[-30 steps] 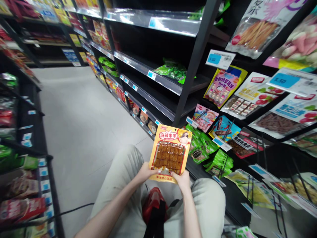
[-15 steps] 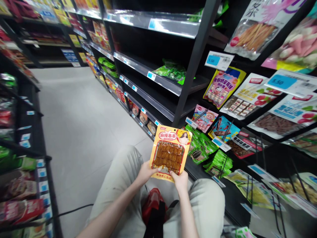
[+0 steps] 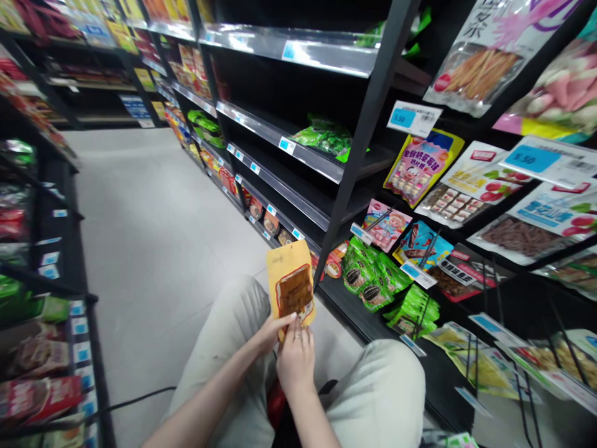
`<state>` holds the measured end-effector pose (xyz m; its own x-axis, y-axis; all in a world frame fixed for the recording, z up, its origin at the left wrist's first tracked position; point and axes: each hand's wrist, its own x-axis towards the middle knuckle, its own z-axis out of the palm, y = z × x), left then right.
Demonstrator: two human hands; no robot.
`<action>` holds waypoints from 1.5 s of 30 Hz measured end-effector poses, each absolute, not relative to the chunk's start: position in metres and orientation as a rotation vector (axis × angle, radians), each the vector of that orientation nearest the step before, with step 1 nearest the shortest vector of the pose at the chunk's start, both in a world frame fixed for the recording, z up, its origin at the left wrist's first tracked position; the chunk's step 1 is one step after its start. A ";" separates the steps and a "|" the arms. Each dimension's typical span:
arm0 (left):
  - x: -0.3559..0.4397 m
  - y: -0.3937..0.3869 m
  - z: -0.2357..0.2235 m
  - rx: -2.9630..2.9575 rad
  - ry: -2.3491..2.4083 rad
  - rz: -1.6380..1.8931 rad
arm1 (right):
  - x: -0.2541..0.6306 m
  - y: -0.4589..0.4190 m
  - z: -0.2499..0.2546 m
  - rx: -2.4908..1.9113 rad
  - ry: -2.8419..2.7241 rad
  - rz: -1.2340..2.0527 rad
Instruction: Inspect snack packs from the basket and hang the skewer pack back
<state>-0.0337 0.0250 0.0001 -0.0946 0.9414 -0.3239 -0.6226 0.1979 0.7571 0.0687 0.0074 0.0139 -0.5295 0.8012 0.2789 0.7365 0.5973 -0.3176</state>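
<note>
A yellow snack packet (image 3: 290, 258) with a clear window and brown food inside is held upright between my knees. Its visible side looks plain, without the large printed title. My left hand (image 3: 270, 331) pinches the lower left edge, thumb across the front. The fingers of my right hand (image 3: 297, 361) close together on the bottom of the packet, right beside the left thumb. Part of a red object (image 3: 276, 403) shows below, between my legs, mostly covered by my right arm.
Snack bags hang from hooks on the right, among them green packets (image 3: 373, 274) and a pink-and-yellow bag (image 3: 422, 167). A dark shelf unit (image 3: 280, 134) runs ahead with price tags. Another shelf (image 3: 53, 249) borders the grey floor (image 3: 135, 205) on the left.
The packet has turned from its printed front to a plainer side and shifted left. My right hand has moved left from the right edge to the bottom, next to my left hand.
</note>
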 end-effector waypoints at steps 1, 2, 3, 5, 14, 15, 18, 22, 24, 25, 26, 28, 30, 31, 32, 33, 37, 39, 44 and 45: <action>-0.037 0.026 0.002 0.394 0.982 1.401 | 0.070 0.008 0.019 -1.152 -2.450 0.308; -0.040 0.027 0.005 0.358 0.990 1.429 | 0.073 0.011 0.024 -1.077 -2.450 0.406; -0.042 0.028 0.008 0.324 0.988 1.448 | 0.078 0.017 0.028 -1.035 -2.415 0.507; -0.043 0.028 0.013 0.271 0.954 1.452 | 0.092 0.032 0.033 -1.119 -2.200 0.657; -0.038 0.021 0.011 0.299 0.684 1.204 | 0.152 0.082 0.018 -1.105 -1.181 1.867; -0.039 0.021 0.010 0.315 0.655 1.186 | 0.153 0.081 0.019 -1.053 -1.135 1.964; -0.042 0.021 0.007 0.357 0.605 1.180 | 0.153 0.077 0.022 -1.022 -1.074 2.019; -0.042 0.021 0.003 0.342 0.604 1.194 | 0.150 0.077 0.021 -1.040 -1.045 1.997; -0.042 0.021 0.002 0.330 0.599 1.192 | 0.149 0.078 0.020 -1.045 -1.042 1.994; -0.042 0.021 0.002 0.330 0.595 1.193 | 0.149 0.078 0.020 -1.047 -1.043 1.992; -0.042 0.021 0.002 0.332 0.590 1.197 | 0.149 0.078 0.020 -1.050 -1.043 1.988; -0.042 0.021 0.002 0.334 0.584 1.193 | 0.150 0.077 0.020 -1.053 -1.043 1.982; -0.042 0.021 0.001 0.327 0.579 1.179 | 0.150 0.077 0.021 -1.055 -1.045 1.977; -0.042 0.021 0.000 0.321 0.581 1.171 | 0.150 0.076 0.021 -1.055 -1.046 1.975; -0.042 0.021 0.000 0.315 0.588 1.164 | 0.150 0.076 0.021 -1.054 -1.048 1.973; -0.043 0.021 -0.001 0.309 0.600 1.162 | 0.150 0.076 0.022 -1.052 -1.051 1.971; -0.043 0.021 0.000 0.288 0.661 1.174 | 0.149 0.077 0.020 -1.047 -1.060 1.979; -0.042 0.022 0.001 0.282 0.675 1.183 | 0.149 0.078 0.019 -1.049 -1.062 1.984; -0.041 0.022 0.005 0.280 0.714 1.200 | 0.150 0.079 0.015 -1.056 -1.064 1.973; -0.041 0.022 0.006 0.281 0.726 1.198 | 0.150 0.079 0.014 -1.058 -1.059 1.973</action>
<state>-0.0407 0.0222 0.0055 0.1747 0.9158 -0.3617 -0.7443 0.3634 0.5604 0.1496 0.0786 0.0143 -0.4609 0.8180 -0.3443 -0.1654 -0.4603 -0.8722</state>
